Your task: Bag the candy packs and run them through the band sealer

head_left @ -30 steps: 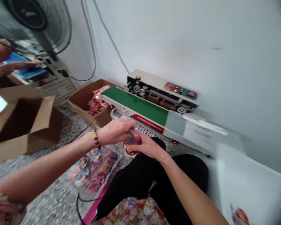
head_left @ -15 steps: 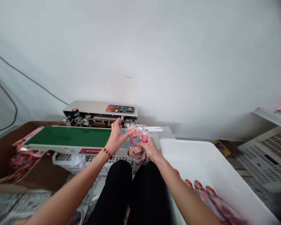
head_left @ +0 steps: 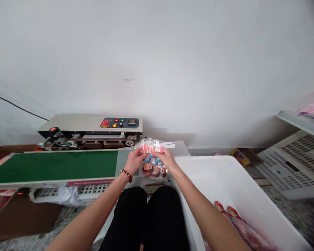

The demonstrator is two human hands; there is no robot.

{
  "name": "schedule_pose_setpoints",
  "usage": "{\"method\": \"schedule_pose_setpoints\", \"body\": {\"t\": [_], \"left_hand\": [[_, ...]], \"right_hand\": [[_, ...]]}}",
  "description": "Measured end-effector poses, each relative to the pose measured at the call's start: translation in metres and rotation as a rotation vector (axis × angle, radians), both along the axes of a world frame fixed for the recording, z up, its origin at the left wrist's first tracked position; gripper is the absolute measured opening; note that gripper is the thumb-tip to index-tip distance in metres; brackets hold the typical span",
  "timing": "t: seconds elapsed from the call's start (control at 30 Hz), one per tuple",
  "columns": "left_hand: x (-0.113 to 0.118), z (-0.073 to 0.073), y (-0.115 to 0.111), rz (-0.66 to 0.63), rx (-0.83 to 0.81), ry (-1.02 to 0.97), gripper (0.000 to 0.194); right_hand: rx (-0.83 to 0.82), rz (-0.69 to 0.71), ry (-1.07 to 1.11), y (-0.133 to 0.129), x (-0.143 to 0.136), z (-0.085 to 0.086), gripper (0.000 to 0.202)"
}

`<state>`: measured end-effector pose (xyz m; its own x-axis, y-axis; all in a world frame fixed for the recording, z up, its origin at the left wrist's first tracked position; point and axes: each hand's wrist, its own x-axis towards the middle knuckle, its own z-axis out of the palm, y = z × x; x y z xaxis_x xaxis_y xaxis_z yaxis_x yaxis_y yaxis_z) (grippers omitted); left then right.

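Between my two hands are several clear plastic packets (head_left: 154, 161), lying side by side and overlapping. Cartoon faces show at their lower ends, blue lettering in the middle and pink stripes near the top. My left hand (head_left: 135, 161), with a beaded bracelet at its wrist, is closed on the left edge of the bunch. On the other side my right hand (head_left: 166, 159) grips the packets, its thumb across their front. Their contents cannot be made out clearly. The bunch is above the grey plate at the right end of a green conveyor belt (head_left: 60, 165).
A sealing machine (head_left: 91, 129) with lit buttons stands behind the belt. On the right, a white tub (head_left: 214, 170) holds red-haired doll-shaped packs (head_left: 234, 212). A cardboard box (head_left: 28, 216) is at lower left, a white plastic crate (head_left: 290, 167) at far right.
My left hand has come down from above the packets and now grips their left side. The packets have spread into a row. The view has shifted right and closer to the machine.
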<state>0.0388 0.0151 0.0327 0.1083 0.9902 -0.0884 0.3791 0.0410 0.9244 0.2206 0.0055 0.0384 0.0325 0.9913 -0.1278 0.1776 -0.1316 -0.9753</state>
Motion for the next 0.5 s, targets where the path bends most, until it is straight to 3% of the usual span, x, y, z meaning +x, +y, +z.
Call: {"method": "schedule_pose_setpoints", "body": {"t": [0.07,0.13,0.23,0.3,0.37,0.43,0.5], "left_hand": [[-0.001,-0.002,0.010,0.058,-0.005,0.121,0.030],[-0.003,-0.003,0.016,0.125,0.002,0.216,0.038],[-0.008,-0.005,0.014,0.192,0.159,0.481,0.056],[-0.010,-0.009,0.009,0.108,0.344,0.662,0.048],[-0.012,-0.014,0.004,-0.078,0.492,0.749,0.041],[-0.014,-0.020,0.001,-0.240,0.557,0.784,0.044],[-0.018,-0.025,0.000,-0.293,0.560,0.819,0.048]], "right_hand": [[0.008,-0.038,-0.207,0.012,0.001,0.004,0.038],[-0.024,-0.035,-0.578,0.020,-0.002,0.011,0.035],[-0.067,-0.035,-1.003,0.023,-0.008,0.019,0.047],[-0.060,-0.061,-1.066,0.022,-0.010,0.021,0.068],[-0.038,-0.077,-1.092,0.020,-0.010,0.022,0.087],[0.033,-0.027,-1.134,0.016,-0.008,0.022,0.086],[0.168,0.129,-1.175,0.011,-0.007,0.020,0.069]]}}
